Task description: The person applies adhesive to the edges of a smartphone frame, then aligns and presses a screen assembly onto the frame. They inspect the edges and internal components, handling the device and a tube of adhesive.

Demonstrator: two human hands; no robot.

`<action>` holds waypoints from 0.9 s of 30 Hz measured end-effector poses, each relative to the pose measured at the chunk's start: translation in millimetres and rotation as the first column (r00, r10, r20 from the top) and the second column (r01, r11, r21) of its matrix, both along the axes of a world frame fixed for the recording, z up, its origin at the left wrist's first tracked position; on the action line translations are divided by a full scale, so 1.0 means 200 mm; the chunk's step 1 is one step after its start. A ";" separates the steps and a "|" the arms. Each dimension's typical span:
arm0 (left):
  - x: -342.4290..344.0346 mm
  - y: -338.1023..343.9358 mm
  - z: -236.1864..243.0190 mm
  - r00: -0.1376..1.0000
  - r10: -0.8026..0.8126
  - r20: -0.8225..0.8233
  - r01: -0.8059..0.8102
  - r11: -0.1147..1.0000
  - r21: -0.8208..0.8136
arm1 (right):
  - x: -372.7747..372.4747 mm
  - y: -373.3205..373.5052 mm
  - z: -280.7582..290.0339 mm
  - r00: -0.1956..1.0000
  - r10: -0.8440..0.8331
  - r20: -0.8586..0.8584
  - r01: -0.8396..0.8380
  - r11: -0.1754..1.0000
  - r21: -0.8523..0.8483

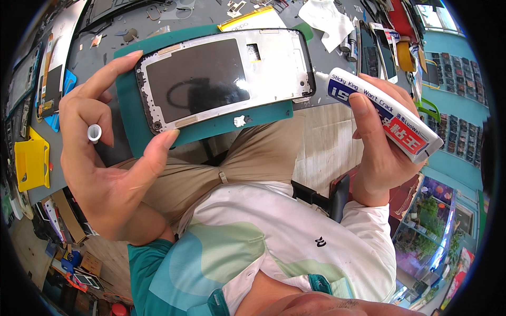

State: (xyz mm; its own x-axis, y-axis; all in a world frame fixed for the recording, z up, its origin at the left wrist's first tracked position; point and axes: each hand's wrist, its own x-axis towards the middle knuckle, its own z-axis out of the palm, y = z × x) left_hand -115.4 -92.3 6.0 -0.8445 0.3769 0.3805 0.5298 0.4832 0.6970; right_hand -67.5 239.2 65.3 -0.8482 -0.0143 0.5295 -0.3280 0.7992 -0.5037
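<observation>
My left hand (103,163) grips a phone's frame (276,73) by its left end, thumb on the near edge and forefinger on the far edge. The frame is silver-white with a black rim, a dark shiny panel (197,73) and a small square opening. A small white cap (94,134) is tucked among the curled fingers of the same hand. In my right hand (377,152) is a white, blue and red glue tube (387,108), thumb pressed on its side. Its uncapped nozzle (321,76) points at the frame's right end, close to the edge; contact cannot be made out.
A green mat (129,105) lies under the frame on the grey bench (100,52). Behind are a white-and-yellow battery (253,20), crumpled white tissue (326,21) and scattered small parts. Phones (385,50) and a yellow tape roll (405,55) sit right; a yellow holder (31,163) sits left.
</observation>
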 end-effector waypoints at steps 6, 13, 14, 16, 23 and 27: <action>0.00 -0.01 0.01 1.000 -0.007 0.008 0.007 0.999 -0.032 | 0.03 -0.01 0.00 0.999 -0.036 0.017 0.037 0.998 -0.041; 0.00 0.00 0.01 1.000 -0.013 -0.004 0.013 1.000 -0.020 | 0.04 -0.02 0.00 0.998 -0.056 0.034 0.058 0.998 -0.037; 0.00 0.00 0.00 1.000 -0.016 -0.005 0.016 1.000 -0.006 | 0.05 -0.02 0.00 0.997 -0.063 0.038 0.064 0.997 -0.038; -0.01 0.00 -0.01 1.000 -0.023 -0.010 0.024 0.999 0.022 | 0.06 -0.02 0.01 0.997 -0.070 0.046 0.072 0.997 -0.039; 0.00 -0.01 -0.01 0.999 -0.018 -0.029 0.018 1.000 0.001 | 0.06 -0.02 0.00 0.997 -0.068 0.042 0.071 0.996 -0.050; -0.01 0.00 -0.01 0.999 -0.029 -0.022 0.029 0.999 0.018 | 0.08 -0.04 0.02 0.990 -0.119 0.078 0.125 0.990 -0.066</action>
